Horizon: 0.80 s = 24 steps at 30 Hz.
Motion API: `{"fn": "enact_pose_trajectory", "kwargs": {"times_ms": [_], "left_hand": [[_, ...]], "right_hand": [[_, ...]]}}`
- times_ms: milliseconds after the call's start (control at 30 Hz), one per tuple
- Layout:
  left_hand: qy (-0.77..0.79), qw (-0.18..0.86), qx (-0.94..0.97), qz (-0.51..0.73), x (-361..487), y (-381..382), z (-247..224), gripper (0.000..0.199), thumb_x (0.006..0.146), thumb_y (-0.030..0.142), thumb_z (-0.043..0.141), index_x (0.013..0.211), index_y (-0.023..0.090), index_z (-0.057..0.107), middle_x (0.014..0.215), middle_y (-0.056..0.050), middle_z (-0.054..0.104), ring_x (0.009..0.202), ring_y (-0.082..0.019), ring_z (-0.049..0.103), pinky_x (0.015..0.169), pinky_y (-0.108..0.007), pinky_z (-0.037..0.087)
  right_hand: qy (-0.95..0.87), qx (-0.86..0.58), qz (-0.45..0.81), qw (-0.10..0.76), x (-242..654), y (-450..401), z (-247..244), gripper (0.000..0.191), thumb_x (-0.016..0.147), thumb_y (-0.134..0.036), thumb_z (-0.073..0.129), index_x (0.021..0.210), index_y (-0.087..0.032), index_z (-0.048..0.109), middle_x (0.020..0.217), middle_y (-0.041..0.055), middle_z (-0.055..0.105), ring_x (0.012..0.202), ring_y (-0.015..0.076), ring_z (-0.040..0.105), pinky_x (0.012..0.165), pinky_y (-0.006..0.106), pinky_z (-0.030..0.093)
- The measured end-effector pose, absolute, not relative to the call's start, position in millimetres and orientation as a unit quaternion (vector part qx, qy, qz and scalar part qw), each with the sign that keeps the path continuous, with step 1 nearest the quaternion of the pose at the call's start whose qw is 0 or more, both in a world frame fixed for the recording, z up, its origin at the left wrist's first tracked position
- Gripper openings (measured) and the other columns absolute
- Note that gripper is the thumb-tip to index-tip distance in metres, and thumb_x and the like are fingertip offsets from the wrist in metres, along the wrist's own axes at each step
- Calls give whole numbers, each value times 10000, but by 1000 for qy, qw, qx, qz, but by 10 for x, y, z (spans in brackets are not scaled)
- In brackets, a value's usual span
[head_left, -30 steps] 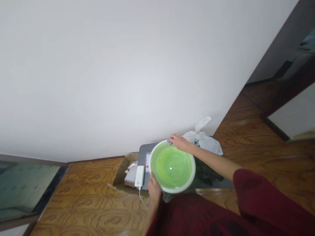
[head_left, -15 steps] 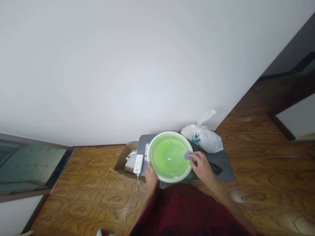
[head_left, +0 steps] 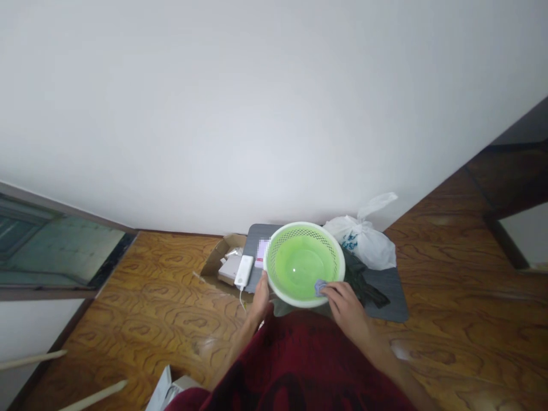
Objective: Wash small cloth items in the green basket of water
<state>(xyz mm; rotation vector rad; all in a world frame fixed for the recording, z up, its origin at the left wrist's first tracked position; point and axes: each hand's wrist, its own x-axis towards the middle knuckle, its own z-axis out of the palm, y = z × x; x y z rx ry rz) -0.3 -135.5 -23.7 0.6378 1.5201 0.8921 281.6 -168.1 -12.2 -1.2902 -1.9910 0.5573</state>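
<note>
A round plastic basket, green inside with a white rim and a band of holes, is tilted toward me above the small grey table. My left hand grips its rim at the lower left. My right hand pinches a small crumpled purple-grey cloth inside the basket, close to the near right wall. The fingertips of the left hand are partly hidden by the rim.
Behind the basket, against the wall, lies a knotted white plastic bag. A black bag sits to the right. Left are a white power bank with a cable, a purple package and an open cardboard box.
My right hand has moved the cloth from the basket's right wall down to the near right side. The left hand still grips the rim. The camera view has shifted.
</note>
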Motion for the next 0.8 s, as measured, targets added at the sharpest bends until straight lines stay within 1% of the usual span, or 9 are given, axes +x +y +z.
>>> {"fn": "enact_pose_trajectory", "kwargs": {"times_ms": [33,100,167,267,400,533,600,700,800], "left_hand": [[637,616,254,387,-27,-1367,-238,697,974,727,476,1329,156,659,1261,-188,756,1163,-329,721,863,-421,616],[622,635,230,395,-60,-1386,-239,654,965,696,537,1270,133,671,1151,-189,783,980,-299,772,730,-371,625],[614,641,222,403,-67,-1397,-235,587,973,640,577,1229,120,672,1126,-187,784,860,-263,781,666,-338,621],[604,655,202,406,-42,-1409,-211,518,991,569,585,1249,126,656,1152,-181,777,736,-226,773,596,-324,624],[558,679,197,434,-32,-1433,-173,445,989,499,607,1288,171,641,1190,-138,770,762,-211,778,581,-285,624],[527,707,180,436,-60,-1473,-214,391,970,469,635,1210,161,636,1163,-132,773,739,-189,769,618,-286,638],[520,712,170,440,-60,-1495,-264,402,960,476,648,1209,163,617,1139,-130,772,750,-194,774,628,-290,640],[523,701,164,457,-39,-1539,-333,453,924,523,685,1201,177,589,1086,-115,770,782,-207,782,616,-284,631],[540,691,192,441,-25,-1597,-359,526,801,519,833,1121,193,573,987,-65,767,747,-191,767,634,-288,632]], "right_hand": [[-775,-485,220,340,2772,-1690,-108,350,985,-22,475,1142,-222,714,1121,82,673,1071,226,597,976,403,551],[-792,-457,234,330,2668,-1695,-78,368,975,0,461,1132,-215,715,1106,81,676,1051,222,601,951,395,560],[-806,-432,251,316,2543,-1685,-40,370,971,8,456,1126,-203,718,1098,86,676,1033,226,599,929,395,563],[-807,-434,281,285,2305,-1636,16,333,973,-16,488,1119,-195,728,1081,97,663,1020,244,595,914,417,558],[-783,-445,345,265,1938,-1501,43,291,977,-51,527,1128,-194,731,1075,96,652,1037,241,607,951,412,544],[-760,-446,387,271,1658,-1288,28,283,975,-47,537,1156,-174,714,1115,93,654,1077,215,614,1013,374,522],[-781,-441,361,255,1555,-1163,29,286,983,-53,527,1168,-168,713,1125,104,655,1082,223,602,1013,374,517],[-838,-416,285,211,1417,-959,48,283,988,-72,528,1173,-165,722,1147,128,646,1100,251,562,1005,388,512],[-882,-383,217,166,1299,-701,80,300,989,-67,515,1176,-163,729,1154,134,637,1106,260,533,989,387,511]]}}
